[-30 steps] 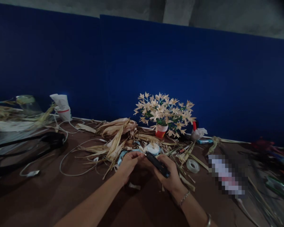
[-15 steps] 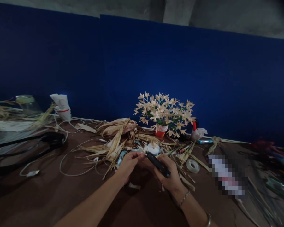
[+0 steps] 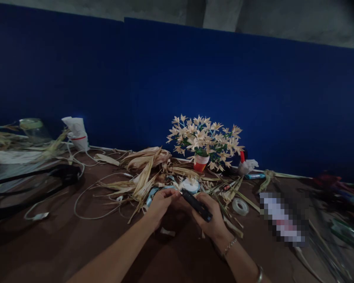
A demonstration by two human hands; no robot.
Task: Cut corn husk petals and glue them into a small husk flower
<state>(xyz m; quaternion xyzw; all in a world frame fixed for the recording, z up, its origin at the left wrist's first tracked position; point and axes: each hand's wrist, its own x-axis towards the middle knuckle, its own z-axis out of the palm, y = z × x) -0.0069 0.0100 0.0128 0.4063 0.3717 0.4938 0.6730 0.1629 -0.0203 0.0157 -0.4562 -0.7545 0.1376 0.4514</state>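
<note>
My right hand (image 3: pixel 210 214) is closed around a black pen-shaped tool (image 3: pixel 197 205) with a thin pale tip that points up and left. Its tip meets the fingers of my left hand (image 3: pixel 163 205), which are pinched together; whatever small piece they hold is too tiny to make out. Just beyond both hands lies a round white-and-blue item (image 3: pixel 190 184) with a small pale flower on it. Dried corn husks (image 3: pixel 146 173) are heaped to the left of it. Behind stands a bunch of husk flowers (image 3: pixel 205 135) in a red and white paper cup (image 3: pixel 200 163).
Right of my hands lie a clear tape roll (image 3: pixel 240 206) and a blurred-out white object (image 3: pixel 283 220) with a cable. At left are a black strap (image 3: pixel 65 175), a looped white cable (image 3: pixel 76 206), a white paper-wrapped bundle (image 3: pixel 77 133) and a clear jar (image 3: pixel 35 131). A blue wall closes the back.
Hardly anything differs. Both hands stay together, and the tool's tip remains at my left fingers.
</note>
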